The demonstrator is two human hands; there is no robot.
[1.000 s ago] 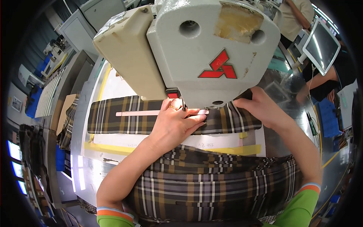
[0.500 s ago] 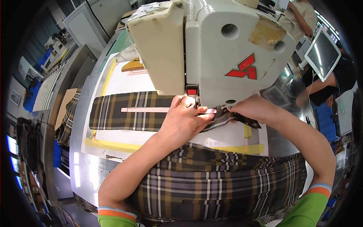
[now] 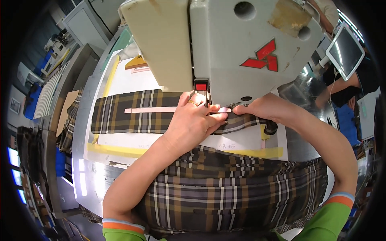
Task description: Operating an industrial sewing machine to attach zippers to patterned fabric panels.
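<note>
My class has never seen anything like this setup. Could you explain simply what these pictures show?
There is no robot here: these are a person's bare hands, seen from above by a wide fisheye camera worn on the head, so straight edges bend. The big pale machine looks like an industrial sewing machine. Below it, a plaid piece lies on a white sheet edged with yellow tape. The left hand presses on a pink strip lying along the piece. The right hand grips the piece near the strip's right end. More plaid cloth lies nearest the body.
</note>
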